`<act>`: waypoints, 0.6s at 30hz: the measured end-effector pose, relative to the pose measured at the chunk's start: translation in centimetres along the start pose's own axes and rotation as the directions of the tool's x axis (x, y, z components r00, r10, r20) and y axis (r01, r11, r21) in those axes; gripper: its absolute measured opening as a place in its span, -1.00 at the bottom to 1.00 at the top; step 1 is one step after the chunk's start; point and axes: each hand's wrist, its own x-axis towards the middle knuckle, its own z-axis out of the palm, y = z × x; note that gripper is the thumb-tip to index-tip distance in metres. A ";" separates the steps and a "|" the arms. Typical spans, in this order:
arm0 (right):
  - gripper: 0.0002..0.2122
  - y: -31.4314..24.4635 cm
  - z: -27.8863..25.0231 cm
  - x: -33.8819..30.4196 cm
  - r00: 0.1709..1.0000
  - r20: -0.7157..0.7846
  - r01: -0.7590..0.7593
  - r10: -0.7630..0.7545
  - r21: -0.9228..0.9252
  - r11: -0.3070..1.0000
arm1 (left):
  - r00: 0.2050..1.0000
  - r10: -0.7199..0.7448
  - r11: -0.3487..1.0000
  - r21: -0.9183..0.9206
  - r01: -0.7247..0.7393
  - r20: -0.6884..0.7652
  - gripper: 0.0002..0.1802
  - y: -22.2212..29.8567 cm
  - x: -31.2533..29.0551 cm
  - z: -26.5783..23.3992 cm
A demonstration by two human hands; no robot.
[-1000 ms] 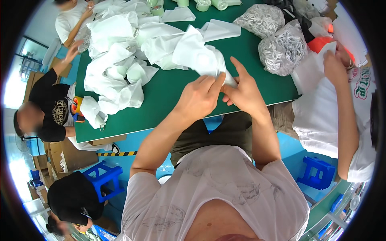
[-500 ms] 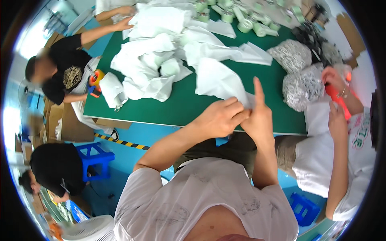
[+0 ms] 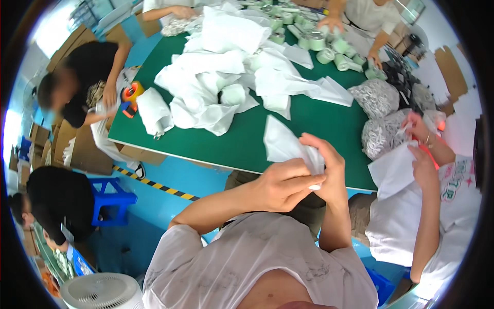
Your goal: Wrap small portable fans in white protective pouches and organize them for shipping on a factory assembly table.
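1. the white wrapper (image 3: 286, 146) is held up over the near edge of the green table (image 3: 324, 116), between the person's two hands.
2. the left hand (image 3: 288, 184) has its fingers pinched on the lower end, where a small white tip pokes out; this probably keeps the gathered material from slipping.
3. the right hand (image 3: 331, 167) has its fingers curled round the far side, grasping the wrapper, likely to steady it against the left hand's pinch.
4. the loose upper part flares away from both hands, perhaps because only the lower end needs a firm grip.
5. the heap of white wrappers (image 3: 211, 69) sits ahead and to the left, seemingly for easy reach; clear bags of pale cord (image 3: 378, 99) lie at the right edge, out of the way.
6. pale-green rolls (image 3: 334, 49) cluster at the far side, near a co-worker's hands.
7. writing: green and pink lettering shows on the right-hand co-worker's shirt (image 3: 455, 183); no label can be made out on the held wrapper.
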 end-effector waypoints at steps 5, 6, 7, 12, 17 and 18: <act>-0.51 -0.3 -0.7 2.0 0.998 0.064 -0.015 0.006 0.140 0.990 | 0.909 -0.355 0.811 0.556 0.183 0.220 0.12 2.5 4.3 -7.2; -0.51 -0.4 -0.3 2.7 0.999 0.053 -0.018 0.011 0.135 0.991 | 0.877 -0.407 0.763 0.623 0.173 0.255 0.18 2.2 4.2 -7.6; -0.52 -0.5 0.3 3.6 0.996 0.065 0.044 -0.059 0.211 0.976 | 0.877 -0.399 0.739 0.660 0.135 0.268 0.11 1.7 4.0 -7.6; -0.53 -0.6 2.4 6.3 0.968 0.087 0.183 -0.237 0.402 0.897 | 0.922 -0.281 0.519 0.850 -0.088 0.267 -0.15 -0.5 3.1 -11.0; -0.73 5.6 -0.6 10.0 0.982 -0.140 -0.044 0.124 0.470 0.882 | 0.978 -0.210 0.052 0.998 0.021 -0.010 -0.27 -1.8 6.2 -21.3; -0.78 7.7 -1.4 11.7 0.934 -0.249 -0.108 0.256 0.486 0.867 | 0.958 -0.271 -0.044 0.996 0.081 -0.090 -0.37 -2.6 7.9 -24.2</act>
